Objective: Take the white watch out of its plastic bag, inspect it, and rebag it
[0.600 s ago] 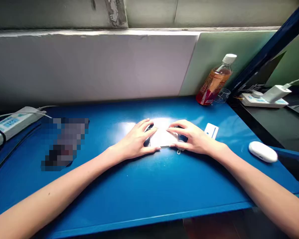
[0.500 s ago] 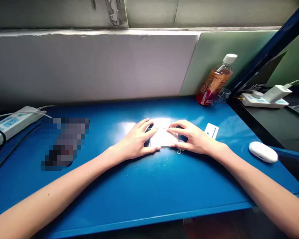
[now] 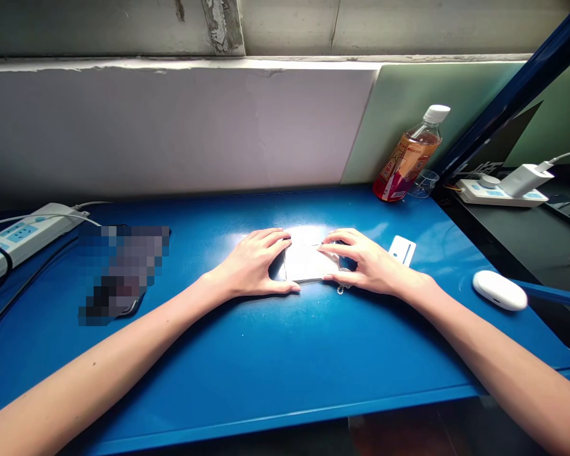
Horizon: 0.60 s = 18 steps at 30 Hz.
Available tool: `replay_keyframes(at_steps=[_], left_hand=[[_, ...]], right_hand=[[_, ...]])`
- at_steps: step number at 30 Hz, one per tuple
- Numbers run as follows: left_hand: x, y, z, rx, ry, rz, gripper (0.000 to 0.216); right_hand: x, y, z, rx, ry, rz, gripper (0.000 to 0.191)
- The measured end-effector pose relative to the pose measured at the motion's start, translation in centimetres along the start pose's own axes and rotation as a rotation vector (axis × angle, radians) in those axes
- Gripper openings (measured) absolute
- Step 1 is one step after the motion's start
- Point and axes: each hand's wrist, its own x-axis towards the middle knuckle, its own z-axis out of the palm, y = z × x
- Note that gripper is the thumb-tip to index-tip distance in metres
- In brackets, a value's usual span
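A flat white rectangular piece, washed out by glare, lies on the blue desk between my hands. From its right side my right hand grips it, fingers curved over the top and thumb at the near edge. My left hand is beside its left edge, thumb stretched out and apart from the fingers; contact there is hard to make out. A short bead chain pokes out below my right hand. Just behind that hand is a white card with a slot.
A phone-like item, mostly pixelated, and a power strip with cables are on the left. At the back right a drink bottle leans near a clear cup. A white oval case sits by the right edge.
My left hand has drawn back to the left, its fingers and thumb coming off the top of the white piece. My right hand stays in place.
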Motion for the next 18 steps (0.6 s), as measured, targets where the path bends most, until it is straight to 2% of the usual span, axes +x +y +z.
replay_keyframes(at_steps=[4,11,18], left_hand=[[0.0,-0.1,0.2,-0.018,0.018,-0.008,0.089],[0.1,-0.2,0.2,-0.052,0.042,-0.011,0.083],[0.1,-0.2,0.3,-0.063,0.042,-0.007,0.083]], right_hand=[[0.0,0.0,-0.1,-0.016,-0.012,0.008,0.057],[-0.1,0.4,-1.0,-0.063,-0.010,0.022,0.078],[-0.3,0.9,-1.8,-0.049,-0.076,0.028,0.069]])
